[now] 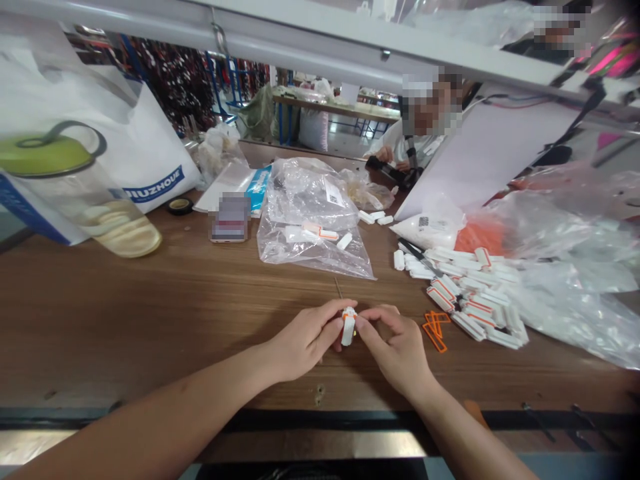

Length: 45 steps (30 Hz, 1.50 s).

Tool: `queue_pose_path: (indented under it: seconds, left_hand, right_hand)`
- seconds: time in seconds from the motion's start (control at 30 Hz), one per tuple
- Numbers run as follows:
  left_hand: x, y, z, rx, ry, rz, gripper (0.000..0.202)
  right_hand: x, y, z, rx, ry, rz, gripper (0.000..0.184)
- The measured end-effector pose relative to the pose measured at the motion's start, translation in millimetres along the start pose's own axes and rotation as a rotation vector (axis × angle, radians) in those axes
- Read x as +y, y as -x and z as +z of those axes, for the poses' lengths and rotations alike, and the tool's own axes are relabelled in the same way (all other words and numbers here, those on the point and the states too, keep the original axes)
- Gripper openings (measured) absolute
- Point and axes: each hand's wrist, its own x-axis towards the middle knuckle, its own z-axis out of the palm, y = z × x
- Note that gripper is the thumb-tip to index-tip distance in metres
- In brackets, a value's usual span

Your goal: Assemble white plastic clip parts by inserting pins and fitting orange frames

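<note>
My left hand (310, 337) pinches a small white plastic piece (349, 330) above the table, thumb on its near side. An orange band shows around the upper part of this piece. From the other side, my right hand (397, 347) is closed with thumb and fingertip on its right edge. Just beyond them lies a thin stick (339, 288). Right of my hands, several thin orange rectangular frames (435, 330) rest on the wood. Past those is a pile of white plastic pieces (493, 313), some with orange outlines.
A clear plastic bag (310, 207) holds a few white pieces. A phone-like device (230, 220), black tape roll (179, 205) and green-lidded jar (100, 207) stand left. Black-handled tool (417, 253) lies on the pile. Opposite sits a person (425, 147) below an overhead rail.
</note>
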Motion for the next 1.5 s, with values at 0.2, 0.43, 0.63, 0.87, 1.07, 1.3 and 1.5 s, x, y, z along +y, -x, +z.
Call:
queue_pose_path:
  seconds: [0.2, 0.43, 0.63, 0.87, 1.07, 1.3, 1.5]
  left_hand:
    - [-1.5, -1.5, 2.9, 0.014, 0.048, 0.014, 0.041]
    - [-1.9, -2.6, 2.5, 0.027, 0.084, -0.039, 0.044]
    - [-0.7, -6.0, 1.0, 0.009, 0.163, -0.094, 0.041]
    - [-4.5, -7.7, 1.9, -0.026, 0.263, -0.125, 0.035]
    - [-6.7, -9.1, 2.7, 0.063, 0.378, -0.155, 0.031]
    - [-5.7, -12.5, 1.9, 0.175, 0.505, -0.151, 0.029]
    - [-5.9, -14.9, 0.1, 0.254, 0.587, -0.146, 0.027]
  right_hand:
    - [-3.3, -2.4, -1.1, -0.022, 0.014, -0.002, 0.023]
    - [-6.0, -2.8, -1.1, -0.026, -0.065, 0.048, 0.021]
    - [-5.3, -3.3, -1.7, -0.066, -0.136, 0.126, 0.023]
    - [-4.8, -0.9, -0.5, -0.093, -0.168, 0.144, 0.018]
    - [2.0, -0.8, 3.5, -0.121, -0.23, 0.101, 0.013]
    - [1.7, -2.5, 4.4, -0.136, -0.27, 0.063, 0.016]
    - [0.6, -1.7, 6.1, -0.15, -0.294, 0.226, 0.016]
